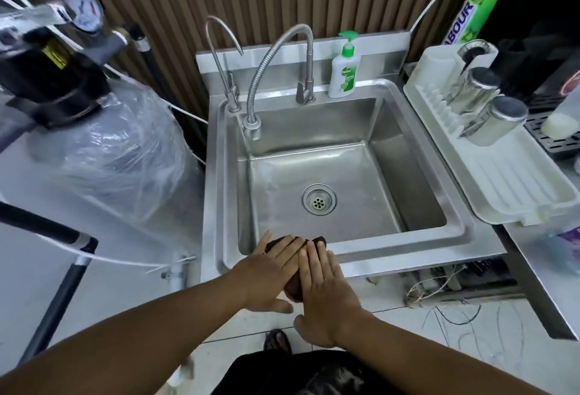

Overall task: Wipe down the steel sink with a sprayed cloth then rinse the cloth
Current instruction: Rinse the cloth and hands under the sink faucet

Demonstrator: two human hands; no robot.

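Both left hand [270, 272] and right hand [326, 294] press straight fingers [292, 250] onto the cloth [319, 240] (mostly hidden) on sink [408, 248] rim.

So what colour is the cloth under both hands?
Dark brown; the cloth shows best in the head view, on the steel sink rim.

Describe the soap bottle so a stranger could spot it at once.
Start at the steel sink in the middle and look along its back ledge. Right of the thin tap and the ribbed tap stands the soap bottle. It is the only plastic thing there: white, with a green pump and green label, while the taps are bare metal.
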